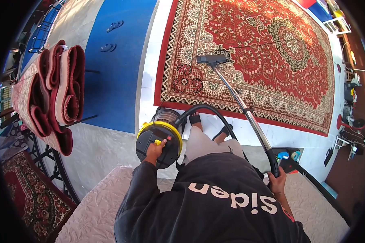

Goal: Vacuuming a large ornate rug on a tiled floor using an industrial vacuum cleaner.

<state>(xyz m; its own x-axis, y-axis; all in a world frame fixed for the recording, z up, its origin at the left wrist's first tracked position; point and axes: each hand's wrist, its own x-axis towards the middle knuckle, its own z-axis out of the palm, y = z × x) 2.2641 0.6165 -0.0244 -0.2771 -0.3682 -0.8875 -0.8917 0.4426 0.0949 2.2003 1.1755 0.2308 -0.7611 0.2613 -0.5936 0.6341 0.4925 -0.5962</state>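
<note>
A canister vacuum cleaner with a black lid, yellow rim and clear body stands at my left side. My left hand is on its lid, gripping the yellow handle near a red switch. In my right hand I hold the black grip end of the metal vacuum wand. The wand's flat floor nozzle rests on a red patterned carpet. A black corrugated hose arches from the canister in front of my legs.
Folded carpets hang over a metal rack on the left. Sandals lie on a blue mat. Pale textured rugs lie close behind me on both sides. A thin cord crosses the carpet. A fan and cables stand far right.
</note>
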